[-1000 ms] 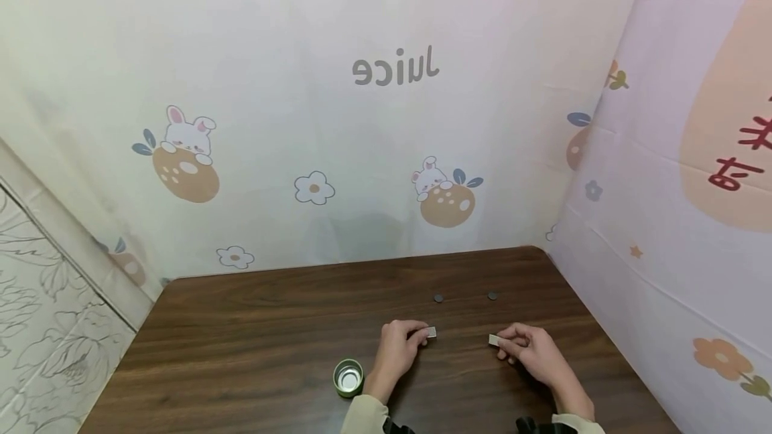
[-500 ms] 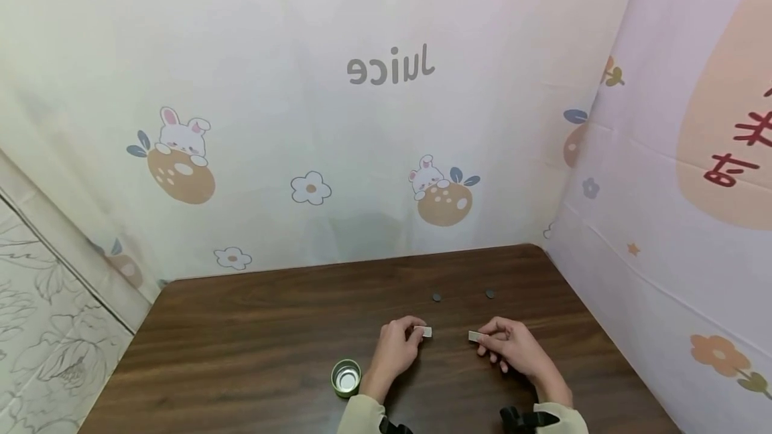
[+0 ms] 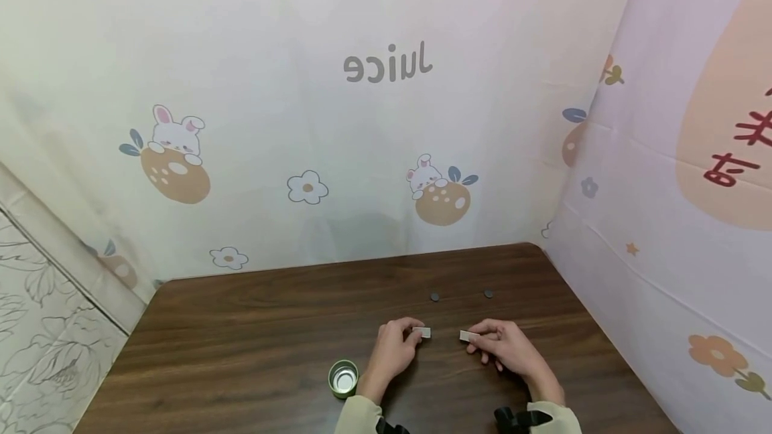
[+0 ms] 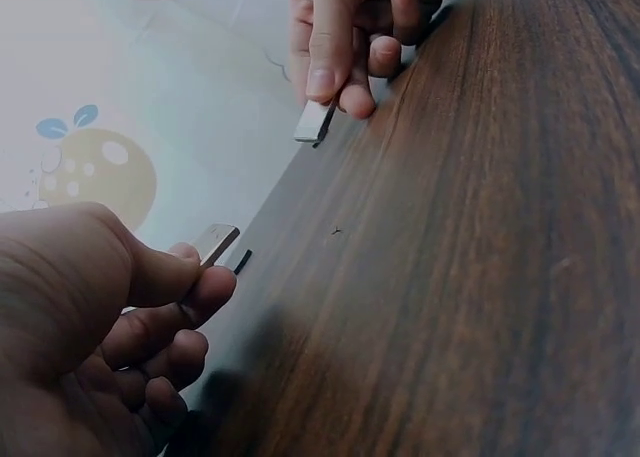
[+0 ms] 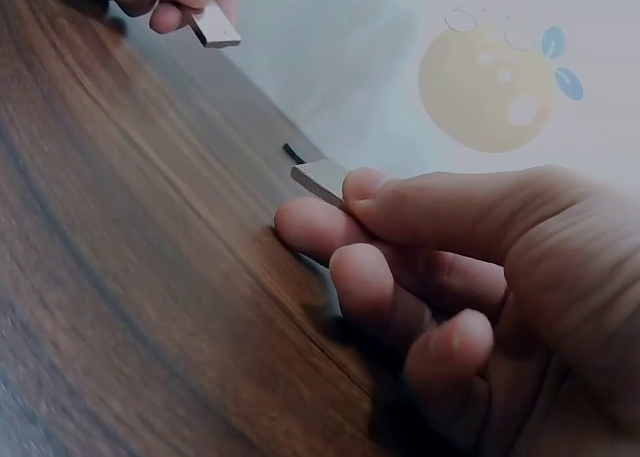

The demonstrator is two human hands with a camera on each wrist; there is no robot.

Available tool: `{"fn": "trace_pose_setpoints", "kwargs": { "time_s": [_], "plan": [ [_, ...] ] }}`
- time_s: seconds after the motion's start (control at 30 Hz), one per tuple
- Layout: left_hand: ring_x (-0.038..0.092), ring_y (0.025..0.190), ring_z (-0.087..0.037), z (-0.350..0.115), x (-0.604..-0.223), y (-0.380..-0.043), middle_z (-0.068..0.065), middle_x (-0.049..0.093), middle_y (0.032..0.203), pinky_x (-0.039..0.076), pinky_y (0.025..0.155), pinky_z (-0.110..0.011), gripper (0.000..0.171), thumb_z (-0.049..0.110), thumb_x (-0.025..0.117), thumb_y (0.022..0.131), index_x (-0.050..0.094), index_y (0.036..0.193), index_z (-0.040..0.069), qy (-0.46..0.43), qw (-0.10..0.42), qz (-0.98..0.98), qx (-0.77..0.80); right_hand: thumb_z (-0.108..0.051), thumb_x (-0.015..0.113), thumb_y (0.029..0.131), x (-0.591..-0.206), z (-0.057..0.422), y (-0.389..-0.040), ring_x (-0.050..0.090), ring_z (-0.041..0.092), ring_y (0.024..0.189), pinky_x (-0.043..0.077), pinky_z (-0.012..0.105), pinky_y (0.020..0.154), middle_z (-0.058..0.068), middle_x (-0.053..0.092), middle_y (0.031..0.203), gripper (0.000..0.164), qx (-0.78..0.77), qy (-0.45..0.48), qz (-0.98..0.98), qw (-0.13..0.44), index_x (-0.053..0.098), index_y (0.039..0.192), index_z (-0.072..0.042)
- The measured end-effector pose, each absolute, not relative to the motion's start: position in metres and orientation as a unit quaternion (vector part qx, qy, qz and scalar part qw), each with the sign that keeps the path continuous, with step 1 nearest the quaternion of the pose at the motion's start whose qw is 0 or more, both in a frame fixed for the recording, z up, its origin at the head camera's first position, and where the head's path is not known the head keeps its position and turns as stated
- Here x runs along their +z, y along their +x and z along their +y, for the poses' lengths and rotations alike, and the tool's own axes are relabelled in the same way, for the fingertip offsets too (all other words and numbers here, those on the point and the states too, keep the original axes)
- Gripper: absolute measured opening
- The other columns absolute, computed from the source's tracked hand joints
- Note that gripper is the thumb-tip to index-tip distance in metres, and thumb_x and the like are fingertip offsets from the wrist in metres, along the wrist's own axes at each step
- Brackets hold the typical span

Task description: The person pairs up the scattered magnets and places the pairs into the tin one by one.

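Observation:
My left hand (image 3: 393, 353) pinches a small flat silvery rectangular block (image 3: 425, 333) between thumb and index finger, just above the table. Facing it across a short gap, my right hand (image 3: 509, 352) pinches a similar block (image 3: 466, 335) between thumb and forefinger. In the left wrist view, the left-hand block (image 4: 218, 243) shows a plain face and a darker edge. The right-hand block (image 5: 320, 180) points toward the other one in the right wrist view. Its other fingers hang loosely curled. The two blocks do not touch.
Two small dark discs (image 3: 435, 297) lie apart on the brown wooden table (image 3: 253, 333), beyond the hands. A small green round tin (image 3: 344, 379) with a silvery inside stands left of my left wrist. Printed curtains (image 3: 362, 153) rise behind and beside the table.
My right hand has moved left with its block, narrowing the gap between the two blocks. The left hand has stayed nearly in place, still pinching its block.

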State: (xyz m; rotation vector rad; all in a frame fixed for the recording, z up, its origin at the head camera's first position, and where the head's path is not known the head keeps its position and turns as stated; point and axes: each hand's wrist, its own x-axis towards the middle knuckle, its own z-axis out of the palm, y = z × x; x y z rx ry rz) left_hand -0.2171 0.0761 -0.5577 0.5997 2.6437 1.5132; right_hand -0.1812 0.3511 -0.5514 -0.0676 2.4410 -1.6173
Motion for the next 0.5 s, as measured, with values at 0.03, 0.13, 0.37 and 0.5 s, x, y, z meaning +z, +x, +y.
{"fn": "trace_pose_setpoints", "kwargs": {
  "time_s": [0.03,0.13,0.37,0.5],
  "plan": [
    [0.055,0.072,0.000,0.076,-0.557,-0.217,0.008,0.071,0.086,0.047,0.068,-0.023,0.016,0.012,0.065,0.101,0.078,0.111,0.011,0.194,0.018,0.851,0.488,-0.032,0.068,0.100,-0.552,0.350,-0.182,0.064,0.016,0.059,0.048,0.030,0.042,0.012,0.078,0.091,0.035,-0.546,-0.025,0.831,0.105,0.068,0.116,0.000],
    [0.055,0.071,0.001,0.076,-0.557,-0.217,0.008,0.071,0.084,0.047,0.067,-0.022,0.015,0.013,0.066,0.101,0.078,0.111,0.011,0.196,0.019,0.850,0.489,-0.031,0.068,0.100,-0.552,0.349,-0.182,0.064,0.016,0.058,0.047,0.030,0.042,0.011,0.078,0.089,0.032,-0.540,-0.024,0.835,0.100,0.066,0.111,-0.001],
    [0.050,0.065,0.001,0.078,-0.558,-0.218,0.007,0.070,0.076,0.044,0.064,-0.021,0.013,0.009,0.072,0.095,0.080,0.105,0.010,0.199,0.014,0.846,0.494,-0.028,0.069,0.100,-0.549,0.340,-0.183,0.062,0.014,0.056,0.045,0.028,0.041,0.010,0.078,0.087,0.028,-0.549,-0.018,0.830,0.101,0.064,0.108,-0.002],
    [0.050,0.066,0.002,0.079,-0.558,-0.217,0.006,0.071,0.075,0.044,0.066,-0.020,0.011,0.008,0.075,0.092,0.080,0.102,0.010,0.200,0.005,0.847,0.493,-0.026,0.069,0.100,-0.549,0.334,-0.185,0.063,0.013,0.057,0.046,0.028,0.041,0.009,0.078,0.087,0.027,-0.552,-0.022,0.828,0.097,0.065,0.108,-0.002]
  ]
}}
